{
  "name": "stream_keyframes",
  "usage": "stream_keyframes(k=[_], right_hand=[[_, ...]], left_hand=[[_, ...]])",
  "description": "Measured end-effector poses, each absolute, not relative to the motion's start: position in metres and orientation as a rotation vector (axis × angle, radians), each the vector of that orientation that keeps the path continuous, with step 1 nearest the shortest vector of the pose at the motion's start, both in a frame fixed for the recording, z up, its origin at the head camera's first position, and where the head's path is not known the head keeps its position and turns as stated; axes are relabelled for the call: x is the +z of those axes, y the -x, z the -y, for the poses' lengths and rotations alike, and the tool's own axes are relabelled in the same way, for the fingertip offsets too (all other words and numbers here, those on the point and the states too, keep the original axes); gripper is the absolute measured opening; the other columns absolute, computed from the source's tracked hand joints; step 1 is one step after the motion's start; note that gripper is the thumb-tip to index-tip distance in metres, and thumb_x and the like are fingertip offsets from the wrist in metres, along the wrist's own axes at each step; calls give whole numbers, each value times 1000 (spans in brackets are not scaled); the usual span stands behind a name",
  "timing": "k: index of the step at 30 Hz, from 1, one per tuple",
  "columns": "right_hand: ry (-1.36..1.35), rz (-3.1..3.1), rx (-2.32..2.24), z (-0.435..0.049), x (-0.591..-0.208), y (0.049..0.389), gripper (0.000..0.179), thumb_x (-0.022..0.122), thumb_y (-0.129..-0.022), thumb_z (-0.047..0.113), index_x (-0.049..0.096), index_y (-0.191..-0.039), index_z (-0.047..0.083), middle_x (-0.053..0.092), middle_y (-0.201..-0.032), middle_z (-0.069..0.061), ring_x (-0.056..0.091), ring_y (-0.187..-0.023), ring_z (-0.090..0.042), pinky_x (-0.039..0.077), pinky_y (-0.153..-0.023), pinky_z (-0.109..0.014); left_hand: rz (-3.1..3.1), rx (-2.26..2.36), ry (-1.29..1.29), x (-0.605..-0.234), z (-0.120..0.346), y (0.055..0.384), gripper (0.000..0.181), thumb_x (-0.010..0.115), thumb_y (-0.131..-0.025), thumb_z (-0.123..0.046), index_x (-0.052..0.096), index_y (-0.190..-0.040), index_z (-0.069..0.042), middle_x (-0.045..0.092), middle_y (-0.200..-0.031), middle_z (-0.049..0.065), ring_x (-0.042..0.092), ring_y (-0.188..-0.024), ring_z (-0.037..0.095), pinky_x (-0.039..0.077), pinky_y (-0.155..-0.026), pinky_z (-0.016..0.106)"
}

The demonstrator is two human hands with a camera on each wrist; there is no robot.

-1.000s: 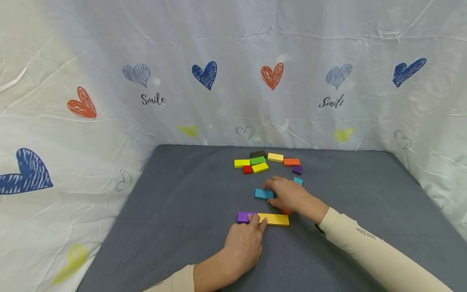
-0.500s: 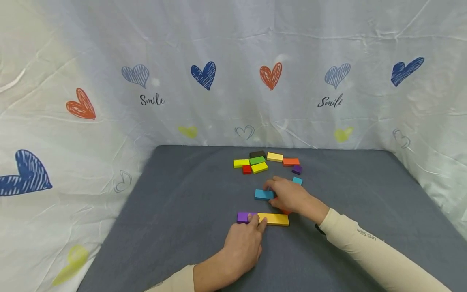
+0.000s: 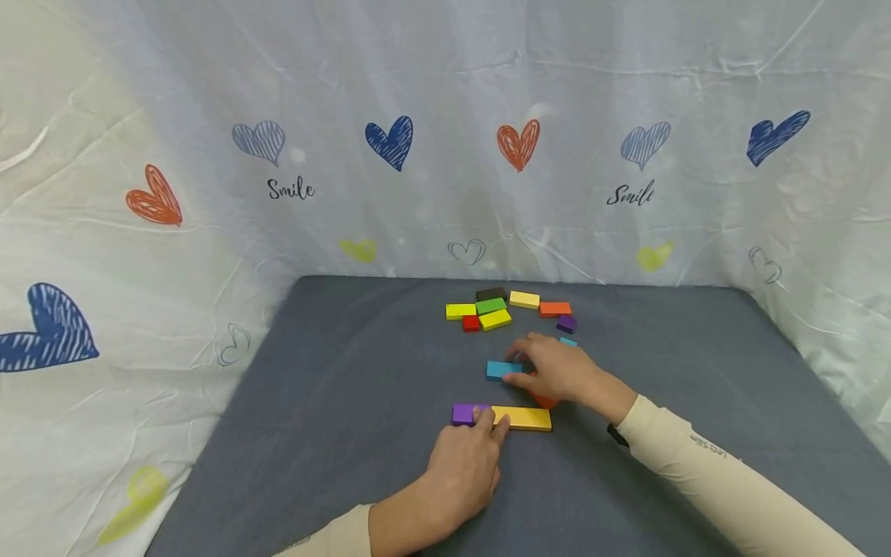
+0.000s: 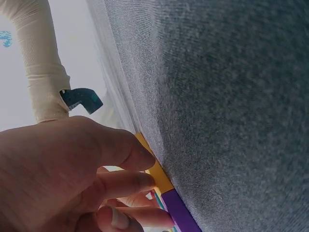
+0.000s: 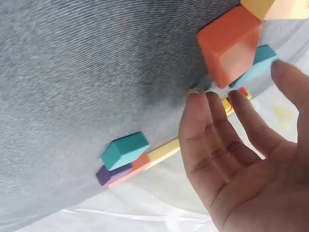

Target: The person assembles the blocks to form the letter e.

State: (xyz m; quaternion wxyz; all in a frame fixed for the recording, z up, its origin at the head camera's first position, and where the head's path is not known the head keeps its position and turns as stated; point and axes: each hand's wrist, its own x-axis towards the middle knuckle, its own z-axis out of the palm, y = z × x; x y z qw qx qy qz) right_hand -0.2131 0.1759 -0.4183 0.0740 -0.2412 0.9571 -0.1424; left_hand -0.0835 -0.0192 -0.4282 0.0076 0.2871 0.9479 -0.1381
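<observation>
On my feed, the bare right hand (image 3: 560, 370) partly hides the near orange-red rectangular block (image 3: 545, 401). My left-wrist view crops the purple rectangular block (image 4: 181, 211).

Block (image 3: 545, 401) behind front row (image 3: 525, 418) — perhaps touching.

White curtain (image 3: 445, 85), creased, hangs behind and along both sides of the desk (image 3: 334, 348), whose surface is grey woven fabric. Curtain print: blue, orange-red and yellow hearts (image 3: 390, 144); black "Smile" lettering (image 3: 291, 189), two instances.
</observation>
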Motion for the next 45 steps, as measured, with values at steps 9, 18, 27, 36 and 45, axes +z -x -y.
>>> stream_keyframes(k=[9, 18, 27, 36, 45], right_hand=[[648, -2966, -592, -198, -418, 229, 29, 72, -102, 33, 76, -120, 11, 74, -102, 0, 64, -75, -11, 57, -69, -36], [616, -3115, -650, -220, -415, 249, 26, 70, -104, 23, 74, -124, 6, 74, -109, -9, 68, -85, -20, 58, -74, -45], [517, -3191, -569, -239, -415, 264, 31, 70, -103, 15, 72, -131, 2, 70, -121, -19, 66, -96, -32, 58, -79, -51], [475, -3221, -481, -252, -422, 281, 31, 65, -103, 8, 71, -133, 2, 67, -133, -22, 63, -118, -44, 55, -90, -62], [507, -3234, -380, -250, -428, 296, 34, 69, -103, 22, 73, -131, 2, 71, -126, -22, 66, -108, -44, 56, -86, -63]], left_hand=[[-2940, -412, -860, -429, 17, 85, 59, 63, -102, -50, 54, -157, -30, 59, -147, 8, 50, -54, 12, 47, -49, 28], [-2896, -386, -814, -427, 17, 86, 60, 62, -103, -49, 51, -159, -31, 57, -150, 8, 47, -53, 13, 46, -50, 29], [-2908, -375, -843, -427, 17, 85, 59, 62, -104, -48, 51, -159, -29, 58, -149, 9, 44, -51, 12, 43, -47, 28], [-2873, -371, -828, -425, 16, 85, 59, 59, -105, -47, 48, -160, -30, 55, -152, 9, 44, -50, 11, 41, -46, 27], [-2870, -363, -826, -424, 16, 87, 59, 58, -106, -46, 47, -161, -29, 55, -152, 9, 44, -49, 10, 39, -45, 27]])
